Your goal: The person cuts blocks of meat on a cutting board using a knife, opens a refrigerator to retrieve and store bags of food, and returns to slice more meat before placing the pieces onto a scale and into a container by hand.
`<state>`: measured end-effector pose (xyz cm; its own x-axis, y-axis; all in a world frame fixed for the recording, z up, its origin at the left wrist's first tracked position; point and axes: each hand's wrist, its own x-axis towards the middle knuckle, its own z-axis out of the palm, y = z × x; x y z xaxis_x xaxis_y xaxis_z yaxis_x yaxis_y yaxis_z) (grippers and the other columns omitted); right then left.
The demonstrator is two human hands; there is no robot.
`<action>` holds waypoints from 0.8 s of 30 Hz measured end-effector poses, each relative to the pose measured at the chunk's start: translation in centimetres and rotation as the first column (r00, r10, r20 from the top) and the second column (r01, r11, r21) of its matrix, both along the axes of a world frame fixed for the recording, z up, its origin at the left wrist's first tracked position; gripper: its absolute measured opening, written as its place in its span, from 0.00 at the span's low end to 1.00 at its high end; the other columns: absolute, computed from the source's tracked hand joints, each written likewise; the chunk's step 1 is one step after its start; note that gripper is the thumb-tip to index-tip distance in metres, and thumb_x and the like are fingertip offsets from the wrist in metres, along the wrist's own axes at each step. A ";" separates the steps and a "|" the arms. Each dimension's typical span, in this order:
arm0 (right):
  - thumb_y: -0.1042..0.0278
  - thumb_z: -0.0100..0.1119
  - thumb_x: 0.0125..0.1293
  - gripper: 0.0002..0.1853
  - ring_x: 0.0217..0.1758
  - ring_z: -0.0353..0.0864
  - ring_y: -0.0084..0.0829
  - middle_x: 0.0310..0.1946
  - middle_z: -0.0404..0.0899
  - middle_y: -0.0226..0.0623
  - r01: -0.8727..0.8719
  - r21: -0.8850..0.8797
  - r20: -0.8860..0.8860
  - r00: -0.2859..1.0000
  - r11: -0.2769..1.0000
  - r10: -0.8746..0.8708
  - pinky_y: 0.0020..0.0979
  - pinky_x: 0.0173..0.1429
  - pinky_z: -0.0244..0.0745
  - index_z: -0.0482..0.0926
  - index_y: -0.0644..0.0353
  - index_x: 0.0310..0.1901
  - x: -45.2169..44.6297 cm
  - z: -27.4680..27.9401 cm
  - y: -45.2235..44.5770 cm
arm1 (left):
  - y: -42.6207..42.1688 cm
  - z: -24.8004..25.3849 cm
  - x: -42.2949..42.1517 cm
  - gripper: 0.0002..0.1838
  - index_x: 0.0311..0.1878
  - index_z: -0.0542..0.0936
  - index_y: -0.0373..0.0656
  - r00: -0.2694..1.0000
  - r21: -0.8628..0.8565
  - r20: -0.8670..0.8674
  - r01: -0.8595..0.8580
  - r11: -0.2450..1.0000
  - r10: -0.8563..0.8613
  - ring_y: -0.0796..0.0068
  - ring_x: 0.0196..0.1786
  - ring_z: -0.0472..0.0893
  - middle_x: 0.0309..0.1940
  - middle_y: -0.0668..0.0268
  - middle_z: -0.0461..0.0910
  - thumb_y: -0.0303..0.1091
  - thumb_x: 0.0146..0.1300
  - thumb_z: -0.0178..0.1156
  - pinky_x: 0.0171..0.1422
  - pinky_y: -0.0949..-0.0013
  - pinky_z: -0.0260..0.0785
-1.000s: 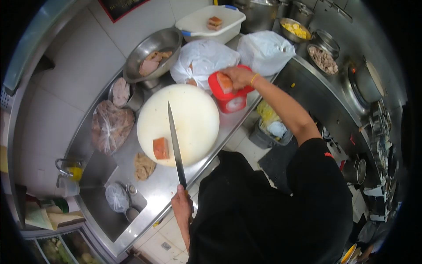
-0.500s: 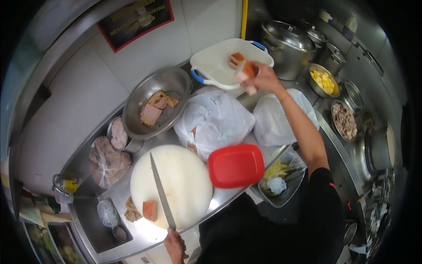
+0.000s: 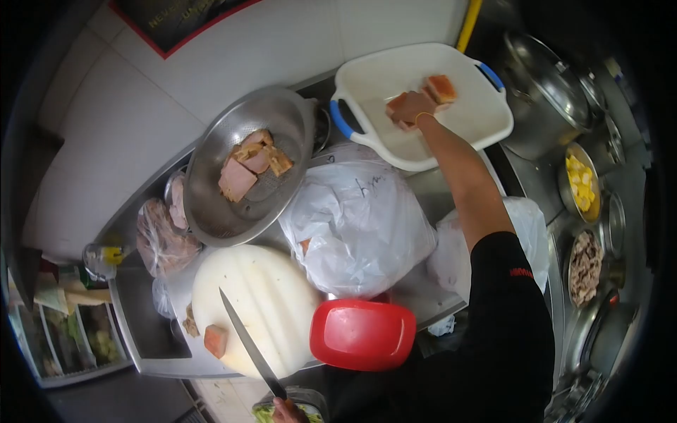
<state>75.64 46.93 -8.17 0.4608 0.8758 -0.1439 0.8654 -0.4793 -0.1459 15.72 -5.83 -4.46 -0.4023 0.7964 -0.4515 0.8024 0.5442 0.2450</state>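
Note:
My right hand (image 3: 410, 107) reaches down into the white tub (image 3: 486, 125) at the top, its fingers around a piece of pork belly (image 3: 396, 111) with browned skin. Another pork piece (image 3: 441, 88) lies beside it in the tub. At the bottom edge, my left hand (image 3: 288, 412) is closed on the handle of a long knife (image 3: 247, 340). The blade stretches over the round white cutting board (image 3: 247, 282). On the board's left edge sits a small pork block (image 3: 215, 341).
A steel basin (image 3: 204, 162) with cooked meat pieces (image 3: 247, 166), a white plastic bag (image 3: 360, 218) and a red container (image 3: 363, 335) surround the board. On the right stand a lidded pot (image 3: 550, 92), a bowl of yellow chunks (image 3: 580, 183) and a bowl of cut meat (image 3: 585, 268).
My right hand has lowered the pork piece into the white tub beside the other piece. My left hand still grips the knife. The camera view has shifted.

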 end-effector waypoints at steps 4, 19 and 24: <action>0.47 0.67 0.50 0.28 0.52 0.85 0.37 0.47 0.85 0.42 0.053 -0.073 -0.007 0.999 0.996 -0.054 0.36 0.51 0.81 0.83 0.59 0.49 3.4 -2.8 2.5 | -0.3 1.4 2.5 0.15 0.55 0.77 0.42 0.969 0.078 0.166 -0.198 0.977 0.183 0.50 0.31 0.78 0.31 0.50 0.80 0.36 0.70 0.53 0.37 0.50 0.70; 0.49 0.73 0.59 0.25 0.55 0.83 0.45 0.47 0.85 0.48 -0.490 0.857 0.491 0.871 0.159 0.034 0.41 0.59 0.77 0.85 0.62 0.50 3.5 6.4 7.7 | -0.3 2.8 3.5 0.32 0.27 0.72 0.40 0.719 0.087 0.498 -0.598 0.796 0.485 0.80 0.21 0.66 0.17 0.72 0.66 0.60 0.76 0.45 0.25 0.70 0.57; 0.63 0.73 0.62 0.16 0.54 0.83 0.34 0.51 0.84 0.35 -0.467 0.878 0.471 0.797 -0.109 0.377 0.35 0.57 0.78 0.85 0.59 0.50 -15.1 20.5 -2.6 | 0.7 3.7 0.9 0.34 0.22 0.69 0.43 0.628 0.153 0.607 -0.694 0.703 0.487 0.83 0.18 0.65 0.15 0.72 0.67 0.63 0.75 0.45 0.22 0.73 0.55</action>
